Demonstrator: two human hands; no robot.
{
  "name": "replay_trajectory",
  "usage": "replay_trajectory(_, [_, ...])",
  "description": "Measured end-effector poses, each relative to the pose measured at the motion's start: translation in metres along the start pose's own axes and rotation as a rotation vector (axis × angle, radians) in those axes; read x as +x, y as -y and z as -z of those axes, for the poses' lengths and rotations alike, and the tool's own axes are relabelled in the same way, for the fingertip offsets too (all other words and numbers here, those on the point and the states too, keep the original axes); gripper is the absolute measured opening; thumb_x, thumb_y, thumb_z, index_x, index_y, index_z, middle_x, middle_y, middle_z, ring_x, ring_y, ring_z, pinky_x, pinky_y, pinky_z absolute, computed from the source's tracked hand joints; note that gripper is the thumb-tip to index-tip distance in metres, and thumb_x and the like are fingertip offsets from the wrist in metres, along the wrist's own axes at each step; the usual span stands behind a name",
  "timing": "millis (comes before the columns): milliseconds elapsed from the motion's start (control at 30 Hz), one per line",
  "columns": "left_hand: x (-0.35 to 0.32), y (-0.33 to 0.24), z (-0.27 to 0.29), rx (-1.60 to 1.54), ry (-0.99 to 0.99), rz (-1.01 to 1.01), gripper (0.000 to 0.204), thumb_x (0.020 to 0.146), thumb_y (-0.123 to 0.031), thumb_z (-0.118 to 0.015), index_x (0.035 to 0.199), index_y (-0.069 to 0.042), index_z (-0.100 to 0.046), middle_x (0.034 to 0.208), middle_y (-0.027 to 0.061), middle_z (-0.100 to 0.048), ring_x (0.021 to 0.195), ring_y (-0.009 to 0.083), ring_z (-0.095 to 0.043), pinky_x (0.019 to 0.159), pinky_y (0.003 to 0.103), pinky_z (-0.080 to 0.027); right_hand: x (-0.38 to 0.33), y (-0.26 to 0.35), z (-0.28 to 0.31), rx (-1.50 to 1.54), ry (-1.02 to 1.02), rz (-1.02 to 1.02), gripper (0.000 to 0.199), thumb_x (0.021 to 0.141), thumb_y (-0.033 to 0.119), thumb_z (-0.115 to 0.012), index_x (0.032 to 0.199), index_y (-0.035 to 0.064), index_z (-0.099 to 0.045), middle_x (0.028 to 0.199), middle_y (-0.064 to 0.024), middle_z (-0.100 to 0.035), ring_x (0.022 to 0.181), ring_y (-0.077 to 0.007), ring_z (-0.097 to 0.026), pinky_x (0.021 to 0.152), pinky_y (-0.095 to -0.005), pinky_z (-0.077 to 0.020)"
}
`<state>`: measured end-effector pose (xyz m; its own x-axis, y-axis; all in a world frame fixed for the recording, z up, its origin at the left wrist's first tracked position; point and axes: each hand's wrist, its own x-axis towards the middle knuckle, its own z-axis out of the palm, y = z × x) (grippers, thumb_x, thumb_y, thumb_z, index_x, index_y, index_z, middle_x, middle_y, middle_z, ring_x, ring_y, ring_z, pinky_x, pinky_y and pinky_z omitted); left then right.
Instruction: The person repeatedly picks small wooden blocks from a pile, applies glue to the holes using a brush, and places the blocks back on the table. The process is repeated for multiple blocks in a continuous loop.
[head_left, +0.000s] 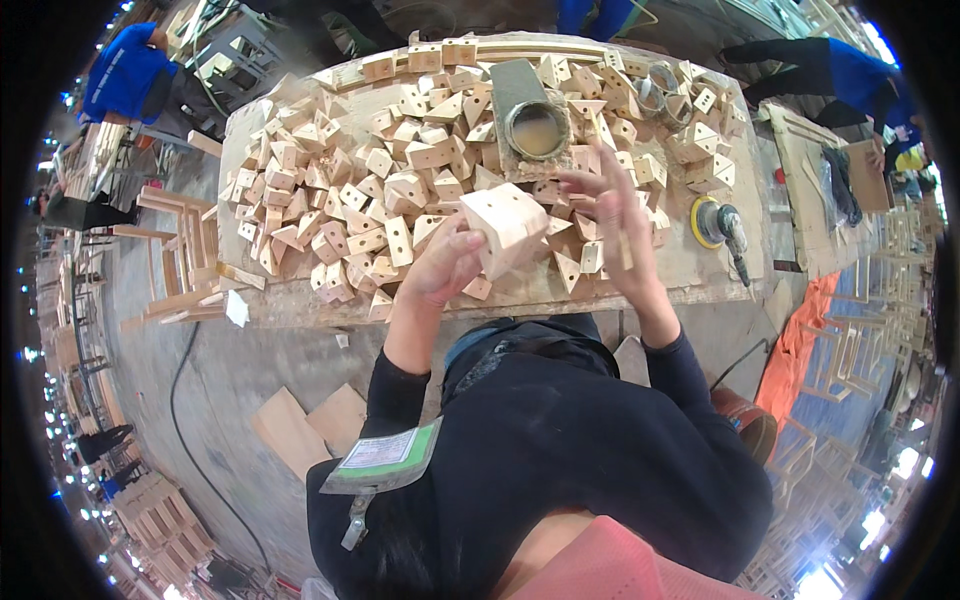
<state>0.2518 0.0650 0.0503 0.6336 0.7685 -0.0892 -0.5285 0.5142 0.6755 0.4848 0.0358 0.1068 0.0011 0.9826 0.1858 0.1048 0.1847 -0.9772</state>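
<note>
1. A worn wooden workbench (pixel 700 270) runs across the upper middle of the view, its top almost covered by a heap of small wooden blocks (pixel 350 190), many drilled with dark holes.
2. A grey tube (pixel 530 115) with a round open mouth lies among the blocks near the far edge, and an orbital sander (pixel 718 225) with a yellow pad sits on the bench at the right.
3. The floor is bare concrete; flat wood offcuts (pixel 305 425) lie on it at the lower left, and a dark cable (pixel 185 420) trails past them.
4. The left hand (pixel 445 262) is closed around a larger pale wooden block (pixel 508 228), held above the near edge of the bench.
5. The right hand (pixel 610 210) is spread wide, fingers apart, just beside that block; whether it touches it cannot be told.
6. People in blue tops (pixel 125 70) stand at the rim, bent and partly cut off by the fisheye edge.
7. Stacked wooden frames (pixel 845 365) at the right are blurred, and the block's underside is hidden by the left hand.
</note>
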Motion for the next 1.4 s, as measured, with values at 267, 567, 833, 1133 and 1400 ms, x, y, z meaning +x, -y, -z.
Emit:
replay_trajectory(267, [0.006,0.005,0.018,-0.097,-0.141,-0.16,0.071,0.091,-0.05,-0.057,0.145,-0.01,-0.033,0.141,0.0048,-0.046,0.134,0.0231,-0.04,0.111,0.041,-0.031,0.036,-0.02,0.03,0.081,-0.125,-0.188,0.027,0.099,0.011,-0.048,0.12,-0.0049,-0.054,0.1,-0.0147,-0.068,0.093,-0.0176,-0.067,0.081,-0.0277,-0.0555])
replay_trajectory(567, [0.004,-0.003,0.024,-0.074,-0.155,-0.205,0.066,0.092,-0.037,-0.058,0.143,-0.006,-0.033,0.139,0.009,-0.047,0.13,0.0242,-0.045,0.109,0.042,-0.035,0.061,-0.035,0.028,-0.449,-0.194,-0.106,0.02,0.092,0.015,-0.066,0.096,-0.0038,-0.069,0.083,-0.0087,-0.071,0.076,-0.0108,-0.069,0.07,-0.0217,-0.0556])
replay_trajectory(833, [-0.002,0.001,0.031,-0.182,-0.259,-0.264,0.063,0.09,-0.033,-0.061,0.141,-0.005,-0.036,0.138,0.009,-0.048,0.13,0.0236,-0.045,0.11,0.041,-0.035,0.066,-0.073,0.028,-0.061,-0.169,-0.271,0.022,0.092,0.017,-0.065,0.099,-0.0042,-0.066,0.09,-0.0115,-0.071,0.083,-0.0148,-0.069,0.075,-0.0244,-0.0567])
replay_trajectory(1133, [-0.006,0.002,0.039,-0.363,-0.259,-0.249,0.064,0.089,-0.035,-0.061,0.141,-0.006,-0.037,0.14,0.0087,-0.046,0.13,0.025,-0.044,0.111,0.041,-0.035,0.052,-0.088,0.03,0.565,-0.328,-0.362,0.018,0.093,0.013,-0.063,0.104,-0.0024,-0.062,0.099,-0.015,-0.068,0.094,-0.0222,-0.069,0.08,-0.0264,-0.0579])
replay_trajectory(1400, [-0.006,0.004,0.039,-0.419,-0.308,-0.202,0.063,0.09,-0.037,-0.059,0.14,-0.006,-0.039,0.141,0.0095,-0.045,0.13,0.0262,-0.045,0.11,0.042,-0.035,0.052,-0.087,0.032,0.587,-0.385,-0.47,0.028,0.09,0.022,-0.068,0.101,-0.003,-0.062,0.095,-0.0162,-0.069,0.085,-0.0226,-0.07,0.072,-0.0292,-0.0594])
